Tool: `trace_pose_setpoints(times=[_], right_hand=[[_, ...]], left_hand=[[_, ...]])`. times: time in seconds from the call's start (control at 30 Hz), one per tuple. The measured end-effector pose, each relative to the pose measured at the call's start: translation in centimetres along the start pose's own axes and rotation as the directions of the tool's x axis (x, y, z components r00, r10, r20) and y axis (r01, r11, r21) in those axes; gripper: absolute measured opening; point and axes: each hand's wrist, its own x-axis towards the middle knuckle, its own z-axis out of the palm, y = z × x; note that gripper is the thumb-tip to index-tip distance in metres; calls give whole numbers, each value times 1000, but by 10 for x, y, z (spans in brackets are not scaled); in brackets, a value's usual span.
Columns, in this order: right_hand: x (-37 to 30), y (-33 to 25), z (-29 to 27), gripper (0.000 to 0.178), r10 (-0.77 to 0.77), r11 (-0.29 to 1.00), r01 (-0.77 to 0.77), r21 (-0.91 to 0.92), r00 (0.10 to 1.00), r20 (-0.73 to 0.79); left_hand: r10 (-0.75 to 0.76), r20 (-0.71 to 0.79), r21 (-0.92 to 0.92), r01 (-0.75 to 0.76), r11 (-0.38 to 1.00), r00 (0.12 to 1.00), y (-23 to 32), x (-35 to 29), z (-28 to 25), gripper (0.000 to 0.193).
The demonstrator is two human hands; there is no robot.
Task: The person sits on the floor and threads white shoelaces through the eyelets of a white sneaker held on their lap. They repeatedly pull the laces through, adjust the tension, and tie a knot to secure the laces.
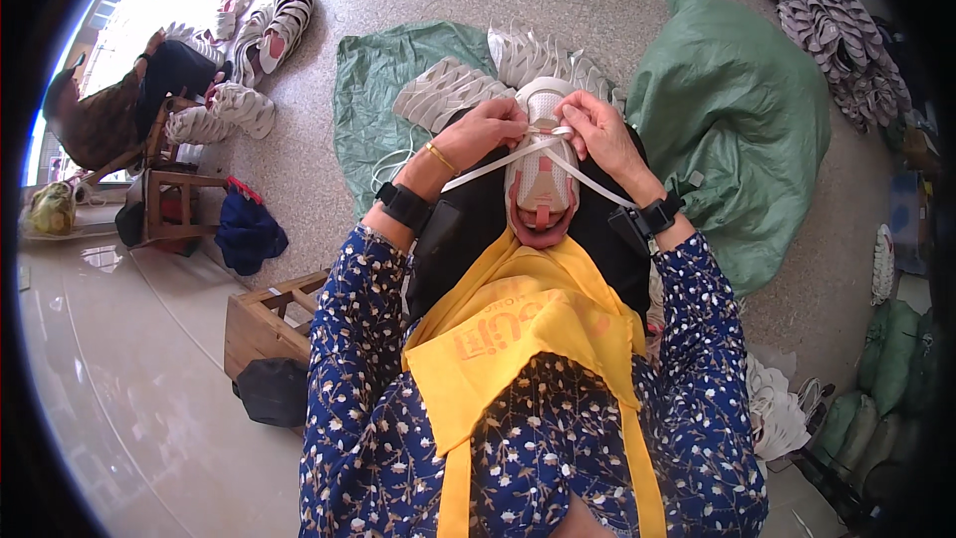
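Note:
On my lap, over black cloth, lies a white and pink sneaker (543, 184) with its heel opening toward me. A flat white shoelace (483, 168) crosses its tongue, and its loose ends trail off to both sides. My left hand (495, 124) pinches the lace at the left edge of the shoe, fingertips closed. On the right edge, my right hand (600, 132) is closed too, gripping a small loop of the same lace between thumb and fingers. A yellow apron (528, 309) reaches up to the heel.
Rows of white shoe uppers (448, 92) lie just past my knees on a green sheet (373, 90). A bulky green sack (727, 130) sits at right. Wooden stools (264, 324) stand at left, where another person (105, 120) sits. More stacked uppers (832, 30) are at far right.

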Motion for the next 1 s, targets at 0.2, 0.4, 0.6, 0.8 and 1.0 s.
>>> trace_pose_setpoints(times=[0.2, 0.4, 0.6, 0.8, 1.0], right_hand=[[0, -1, 1, 19, -9, 1000, 9, -4, 1000, -5], [-4, -2, 1, 18, -35, 999, 35, -8, 997, -73], [-48, -31, 7, 21, 17, 935, -63, -349, 991, -133], [-60, -27, 6, 18, 35, 925, -75, -373, 993, -114], [-62, -23, -2, 13, 1, 978, -26, -206, 993, -122]], left_hand=[[21, -12, 42, -20, 999, 1000, 2, -5, 2, 13], [62, -46, 229, -50, 972, 997, 4, -6, 6, 12], [58, -54, 188, -47, 981, 997, 2, -6, 5, 13], [54, -88, 302, -25, 953, 995, 11, -8, 11, 14], [104, -119, 250, -72, 966, 987, -2, -2, 11, 19]])
